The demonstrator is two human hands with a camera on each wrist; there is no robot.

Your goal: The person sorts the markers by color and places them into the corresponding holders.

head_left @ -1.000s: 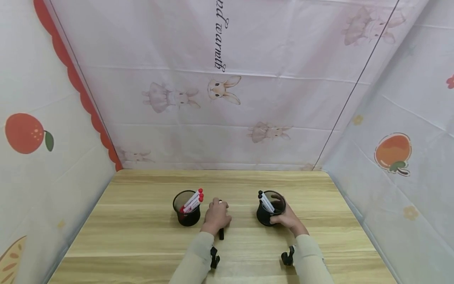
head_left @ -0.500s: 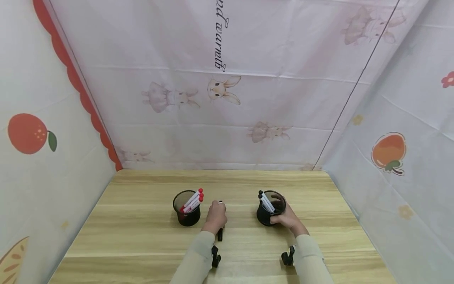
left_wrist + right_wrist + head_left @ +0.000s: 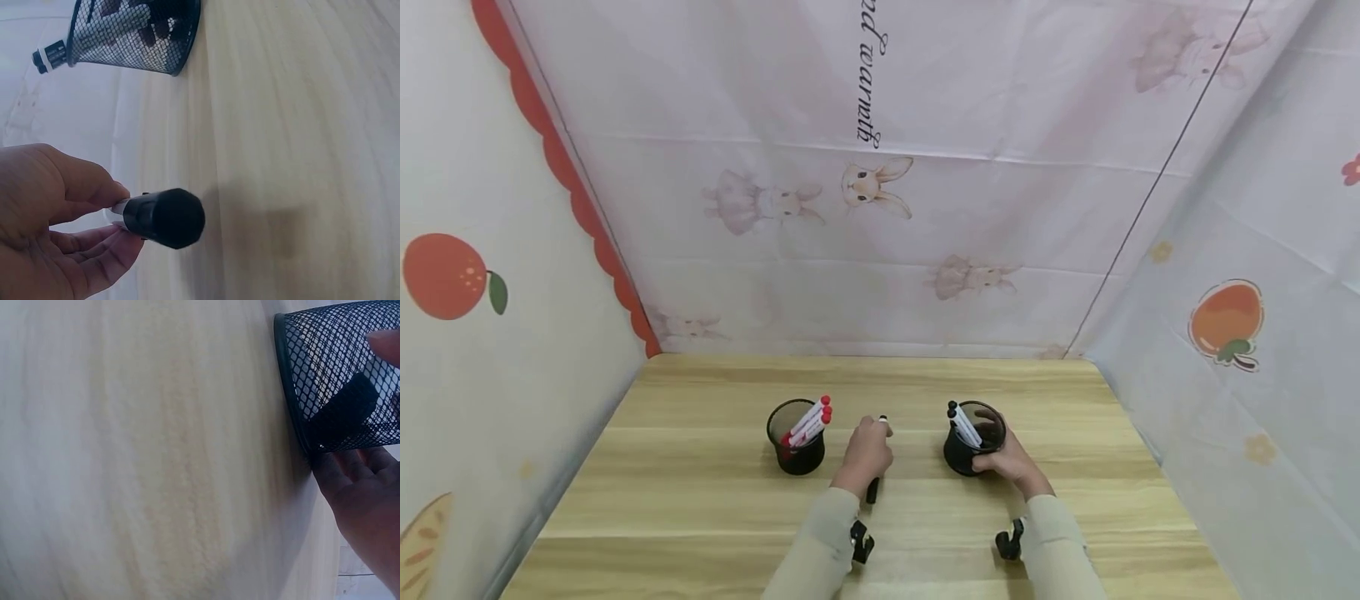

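Note:
My left hand pinches a whiteboard marker with black ends between thumb and fingers. In the left wrist view the marker's black end points at the camera, and a soft shadow falls on the table beside it. My right hand grips the side of a black mesh pen holder, which stands upright. Black-ended white markers lean to the left inside that holder. Through the mesh in the right wrist view, a dark marker end shows, with fingers behind the holder.
Left of my left hand stands a second black mesh pen holder with several red-ended markers leaning right. Both holders are on a wood-grain table. Printed cloth walls rise at the back and both sides.
My left hand first shifts slightly left as its fingers draw in on the marker, then moves right with the marker, which now slants more. My right hand stays on its pen holder.

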